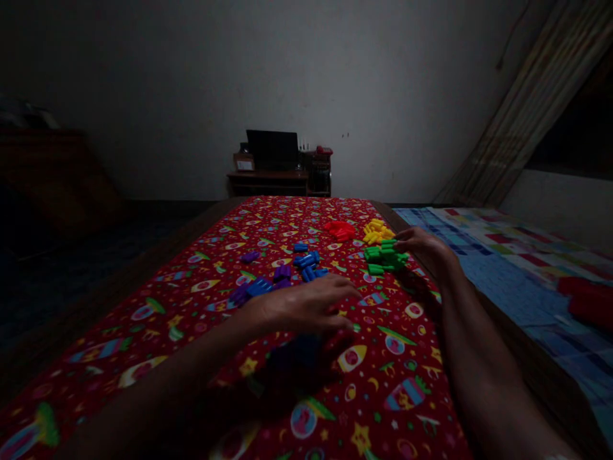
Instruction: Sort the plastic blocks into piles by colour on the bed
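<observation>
My left hand hovers above the red patterned cloth with its thumb and fingers apart and nothing visible between them. Beyond its wrist lie blue plastic pieces and purple plastic pieces, mixed loosely. Dark blue shapes sit in the shadow below this hand, too dim to make out. My right hand is at the right edge of a heap of green plastic pieces, its fingertips closed on a green piece at the top. Yellow plastic pieces and red plastic pieces form heaps just behind.
The cloth covers a long, raised surface with a brown border. A desk with a black monitor stands at the wall. To the right lies checked bedding; a dark wooden cabinet stands left.
</observation>
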Demonstrator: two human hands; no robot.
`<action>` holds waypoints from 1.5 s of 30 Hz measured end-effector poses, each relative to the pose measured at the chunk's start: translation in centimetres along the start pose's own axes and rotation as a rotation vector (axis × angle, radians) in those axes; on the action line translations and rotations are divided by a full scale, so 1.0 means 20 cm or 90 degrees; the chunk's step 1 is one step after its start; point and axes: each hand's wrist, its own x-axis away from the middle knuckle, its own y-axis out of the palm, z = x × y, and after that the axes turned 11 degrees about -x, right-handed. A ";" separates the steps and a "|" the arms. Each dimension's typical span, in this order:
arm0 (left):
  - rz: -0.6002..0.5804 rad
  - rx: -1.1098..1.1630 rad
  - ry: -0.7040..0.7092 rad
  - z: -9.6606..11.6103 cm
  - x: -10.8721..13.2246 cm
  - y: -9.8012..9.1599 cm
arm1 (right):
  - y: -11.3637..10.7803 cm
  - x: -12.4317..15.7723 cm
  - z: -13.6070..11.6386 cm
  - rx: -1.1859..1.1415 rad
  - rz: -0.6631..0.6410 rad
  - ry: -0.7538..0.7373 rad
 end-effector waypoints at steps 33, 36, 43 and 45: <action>0.146 -0.330 -0.560 -0.46 0.72 0.33 | 1.09 0.05 -0.19 0.008 -0.058 -0.251; 0.137 -0.260 -0.606 -0.45 0.75 0.40 | 1.20 0.06 -0.25 0.017 -0.057 -0.312; 0.248 -0.133 -0.564 -0.61 0.60 0.38 | 1.41 0.13 -0.41 0.051 -0.102 -0.331; 0.306 -0.101 -0.559 -0.68 0.57 0.36 | 1.40 0.16 -0.42 0.032 -0.128 -0.355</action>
